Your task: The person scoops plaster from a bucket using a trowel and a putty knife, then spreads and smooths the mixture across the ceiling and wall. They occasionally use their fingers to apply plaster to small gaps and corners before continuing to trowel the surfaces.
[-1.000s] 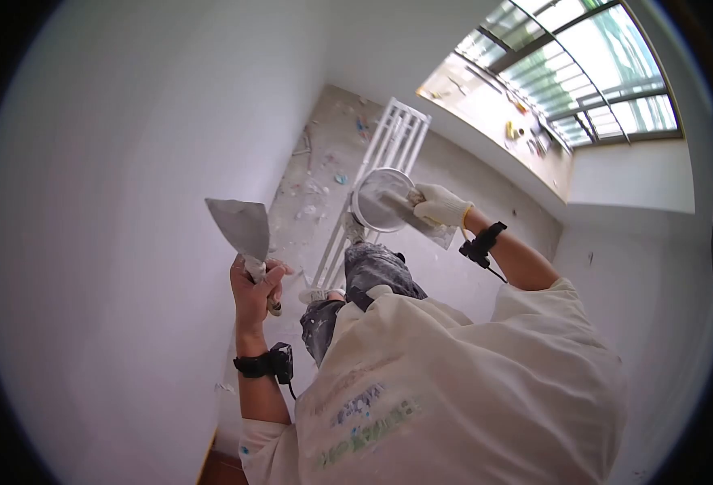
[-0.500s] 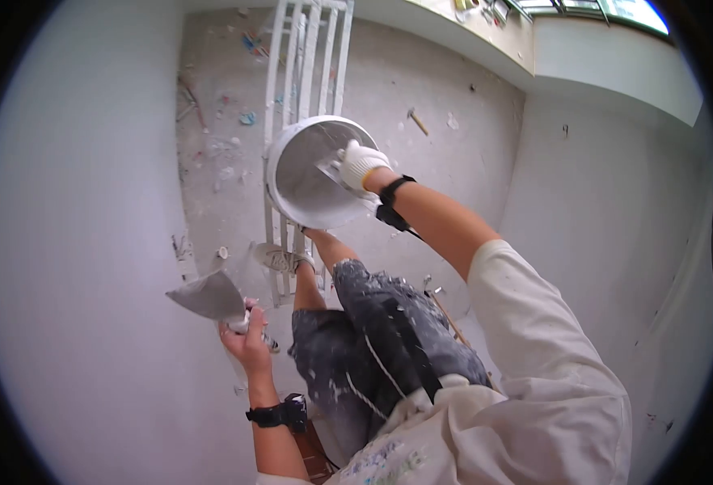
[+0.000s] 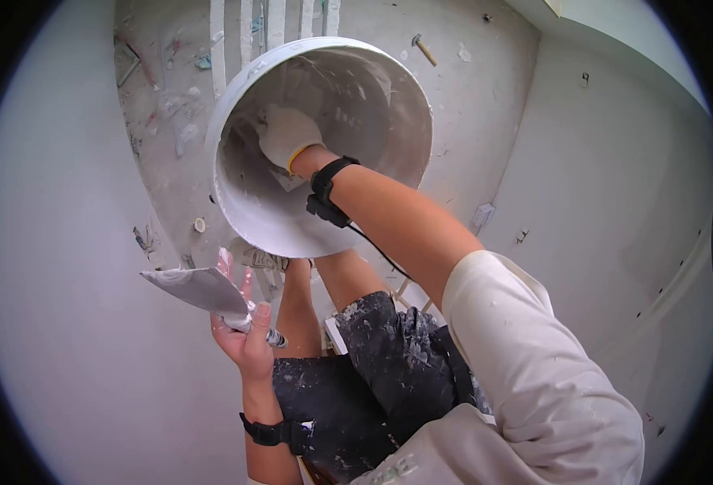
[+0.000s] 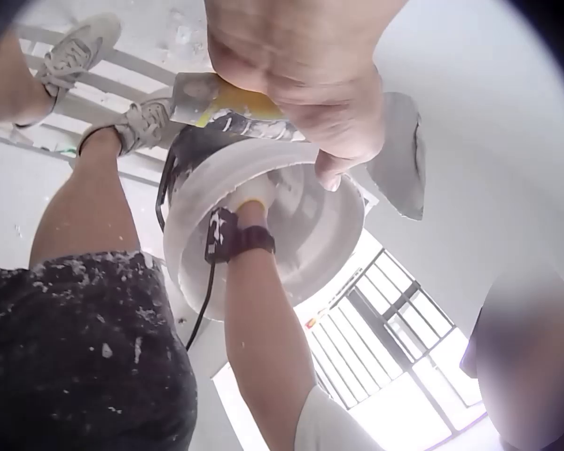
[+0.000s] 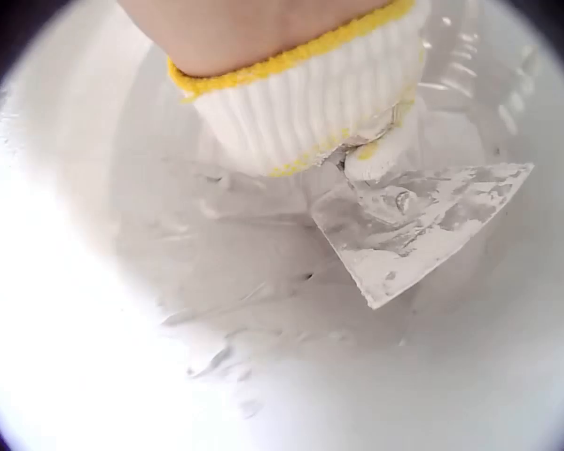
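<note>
My bare left hand (image 3: 247, 343) holds a putty knife (image 3: 199, 289) by its handle, with the wide, putty-smeared blade pointing left. In the left wrist view the yellow-and-grey handle (image 4: 249, 101) runs under the palm, with the blade on the other side. My right hand (image 3: 289, 137), in a white knit glove with a yellow cuff, is deep inside a large white bucket (image 3: 409, 141). It grips a plastering trowel (image 5: 414, 225), whose flat metal blade is streaked with putty. The glove hides the trowel's handle. Wet putty (image 5: 254, 282) coats the bucket's inside.
Beneath the bucket stands a white slatted bench (image 3: 276, 24), with a shoe (image 4: 141, 122) on it. A hammer (image 3: 424, 48) and scattered debris lie on the floor. Plain walls rise at left and right. A barred window (image 4: 385, 315) shows in the left wrist view.
My right hand has gone from above the bucket's rim down inside with the trowel. The view has tilted down and the bucket looks closer. The left hand still holds the putty knife.
</note>
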A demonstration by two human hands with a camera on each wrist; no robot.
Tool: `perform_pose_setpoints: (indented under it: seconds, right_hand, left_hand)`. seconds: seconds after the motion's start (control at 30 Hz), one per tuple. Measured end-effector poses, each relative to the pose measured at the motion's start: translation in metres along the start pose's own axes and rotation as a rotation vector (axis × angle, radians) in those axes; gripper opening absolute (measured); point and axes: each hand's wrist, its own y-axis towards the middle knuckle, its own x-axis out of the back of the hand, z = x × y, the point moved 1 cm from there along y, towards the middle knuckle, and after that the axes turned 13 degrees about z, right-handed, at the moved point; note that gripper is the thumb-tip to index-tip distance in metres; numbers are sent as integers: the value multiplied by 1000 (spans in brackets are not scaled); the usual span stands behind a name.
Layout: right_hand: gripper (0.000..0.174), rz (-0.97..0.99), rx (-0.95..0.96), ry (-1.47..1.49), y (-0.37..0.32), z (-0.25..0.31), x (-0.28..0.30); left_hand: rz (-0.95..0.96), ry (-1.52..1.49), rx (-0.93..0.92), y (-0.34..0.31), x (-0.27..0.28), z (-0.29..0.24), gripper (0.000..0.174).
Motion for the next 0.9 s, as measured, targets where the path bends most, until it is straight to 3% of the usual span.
perform_pose_setpoints:
  seconds: [0.03,0.1,0.13,0.27,0.33,0.4,0.47,0.53,0.6,0.7,0.77,0.8,0.83,0.9]
  right_hand:
    - [32,-5,-6,1,-3,0,4]
    - [32,238,-3,-68,-14,8,23]
    - [32,235,6,-67,-11,6,26]
    - [34,308,-16,-101,12,-22,18]
    - [34,345,-37,-135,23,-40,12]
    - [39,696,105,-357,30,-59,9]
    - [39,751,207,-381,37,-74,6]
    - [39,787,308,-410,33,-69,21]
    - [20,1042,-89,47,17,-37,59]
    - [28,1086,-222,-11,-18,-3,110]
    - [35,1112,-92,-12,-59,23,144]
    - [35,1066,-337,195,-99,58,173]
    - [35,1075,-363,226,-116,63,188]
    - [39,1001,-194,314,-166,83,216]
  left_hand:
    - [8,-1,1,3,-3,3,58]
    - [57,-26,67,2,-8,13,58]
    - [52,-24,145,-2,-9,16,57]
    - [-13,-92,50,-1,-20,26,57]
    - [50,-54,72,-6,-16,32,69]
    - [54,-61,79,-6,-16,33,68]
    - [45,-72,94,-10,-16,36,67]
    - [31,-5,63,-7,-13,36,42]
    - [46,3,81,-3,0,33,38]
    - [102,34,122,-6,20,15,34]
    - [119,58,129,-14,33,-15,33]
    - [115,123,133,-20,39,-36,34]
    - [109,188,136,-27,47,-60,35]
    - [92,238,130,-43,61,-109,34]
